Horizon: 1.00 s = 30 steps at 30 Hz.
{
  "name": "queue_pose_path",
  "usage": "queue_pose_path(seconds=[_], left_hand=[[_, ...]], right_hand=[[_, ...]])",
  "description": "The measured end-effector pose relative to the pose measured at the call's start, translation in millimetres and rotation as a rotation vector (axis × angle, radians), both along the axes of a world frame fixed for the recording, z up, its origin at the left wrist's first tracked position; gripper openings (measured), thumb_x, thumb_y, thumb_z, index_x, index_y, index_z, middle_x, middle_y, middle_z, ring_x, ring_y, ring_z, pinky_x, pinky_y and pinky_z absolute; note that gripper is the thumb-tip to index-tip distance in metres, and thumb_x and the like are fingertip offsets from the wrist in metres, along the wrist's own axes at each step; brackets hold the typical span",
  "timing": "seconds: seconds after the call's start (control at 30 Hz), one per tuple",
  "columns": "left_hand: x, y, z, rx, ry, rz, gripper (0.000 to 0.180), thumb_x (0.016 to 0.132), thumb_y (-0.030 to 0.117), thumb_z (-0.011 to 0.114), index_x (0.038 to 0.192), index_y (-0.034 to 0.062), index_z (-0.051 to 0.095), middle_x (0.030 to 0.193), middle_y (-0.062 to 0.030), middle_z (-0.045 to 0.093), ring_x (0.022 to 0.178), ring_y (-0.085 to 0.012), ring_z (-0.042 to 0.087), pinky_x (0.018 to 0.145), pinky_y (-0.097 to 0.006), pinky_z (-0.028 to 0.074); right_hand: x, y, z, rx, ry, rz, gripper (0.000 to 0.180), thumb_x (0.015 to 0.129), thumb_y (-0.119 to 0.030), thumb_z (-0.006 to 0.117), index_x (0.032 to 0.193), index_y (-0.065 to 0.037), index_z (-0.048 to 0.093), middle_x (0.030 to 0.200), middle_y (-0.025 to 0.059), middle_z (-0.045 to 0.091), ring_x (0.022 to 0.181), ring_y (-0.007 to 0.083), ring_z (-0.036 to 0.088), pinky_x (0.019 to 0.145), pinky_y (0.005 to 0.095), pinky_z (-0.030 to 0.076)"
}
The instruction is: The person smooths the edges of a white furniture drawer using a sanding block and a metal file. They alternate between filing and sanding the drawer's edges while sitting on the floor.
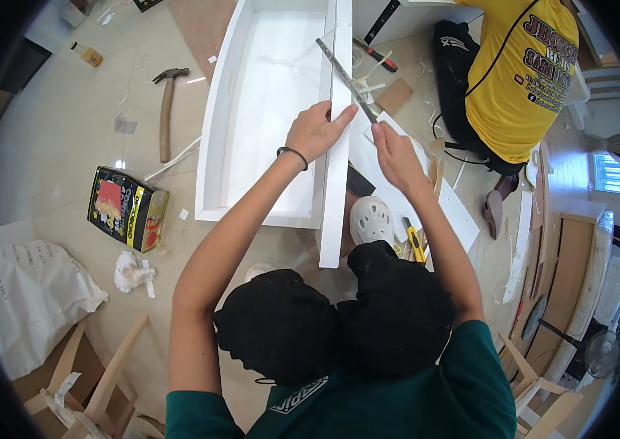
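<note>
In front of me lies a white box-like drawer or cabinet part (266, 117) with a curved side. Along its right side stands a long white board (334, 212). My left hand (316, 132) grips the board's upper edge, fingers over the far side and thumb stretched to the right. In my right hand (397, 155) is the near end of a long, narrow, dark flat bar (341, 72), perhaps a file. The bar slants away to the left across the board's top edge; whether it touches the board I cannot tell.
A hammer (167, 117) and a black-yellow box (127, 208) lie left. A yellow utility knife (414, 240) is near my shoe (372, 221); a red-black screwdriver-like tool (377, 55) lies beyond. Another person in yellow (522, 80) sits far right. Wooden chair frames (105, 366) stand lower left.
</note>
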State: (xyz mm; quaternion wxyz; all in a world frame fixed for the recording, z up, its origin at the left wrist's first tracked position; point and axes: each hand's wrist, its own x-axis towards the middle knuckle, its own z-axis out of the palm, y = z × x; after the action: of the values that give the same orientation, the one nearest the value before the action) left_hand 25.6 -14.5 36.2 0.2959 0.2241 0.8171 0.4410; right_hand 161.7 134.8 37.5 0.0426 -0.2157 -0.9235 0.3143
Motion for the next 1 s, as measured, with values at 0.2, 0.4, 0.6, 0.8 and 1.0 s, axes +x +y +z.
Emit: queue_pose_path(seconds=[0.2, 0.4, 0.6, 0.8, 1.0], left_hand=[[-29, 21, 2, -0.015, 0.245, 0.046, 0.064, 0.080, 0.062, 0.066, 0.084, -0.0016, 0.059, 0.077, -0.0228, 0.067, 0.074, -0.0374, 0.067, 0.071, -0.043, 0.052], [-76, 60, 10, -0.136, 0.317, 0.023, 0.062, 0.081, 0.058, 0.067, 0.078, -0.0036, 0.065, 0.074, -0.0228, 0.068, 0.070, -0.0337, 0.068, 0.068, -0.041, 0.054], [-108, 74, 29, -0.211, 0.252, -0.032, 0.058, 0.085, 0.057, 0.069, 0.075, 0.0012, 0.055, 0.061, -0.0121, 0.059, 0.059, -0.0202, 0.064, 0.057, -0.030, 0.052], [-65, 39, 53, -0.148, -0.196, -0.134, 0.045, 0.086, 0.036, 0.079, 0.092, 0.0040, 0.048, 0.089, -0.0065, 0.059, 0.064, -0.0100, 0.056, 0.048, -0.026, 0.045], [-58, 39, 39, -0.197, -0.175, -0.002, 0.044, 0.088, 0.034, 0.079, 0.078, 0.0077, 0.045, 0.069, 0.0031, 0.043, 0.058, -0.0041, 0.045, 0.046, -0.023, 0.041]], right_hand=[[-45, 10, -5, -0.019, 0.100, -0.054, 0.041, 0.108, -0.036, 0.040, 0.097, 0.001, 0.054, 0.075, 0.0278, 0.060, 0.074, 0.0503, 0.058, 0.069, 0.0511, 0.044], [-54, 31, -17, -0.270, 0.333, -0.115, 0.030, 0.106, -0.028, 0.042, 0.105, 0.000, 0.051, 0.072, 0.0287, 0.062, 0.075, 0.0502, 0.063, 0.068, 0.0533, 0.046], [-24, 44, -36, -0.482, 0.205, -0.071, 0.023, 0.106, -0.022, 0.044, 0.110, -0.001, 0.053, 0.063, 0.0183, 0.058, 0.060, 0.0387, 0.061, 0.059, 0.0451, 0.043], [-27, 53, -36, -0.826, 0.178, -0.096, 0.032, 0.109, -0.026, 0.038, 0.118, -0.002, 0.056, 0.061, 0.0008, 0.045, 0.055, 0.0085, 0.045, 0.052, 0.0275, 0.036], [-25, 51, -47, -0.808, 0.232, 0.003, 0.031, 0.109, -0.027, 0.038, 0.111, -0.002, 0.056, 0.062, 0.0000, 0.045, 0.053, 0.0076, 0.041, 0.051, 0.0267, 0.035]])
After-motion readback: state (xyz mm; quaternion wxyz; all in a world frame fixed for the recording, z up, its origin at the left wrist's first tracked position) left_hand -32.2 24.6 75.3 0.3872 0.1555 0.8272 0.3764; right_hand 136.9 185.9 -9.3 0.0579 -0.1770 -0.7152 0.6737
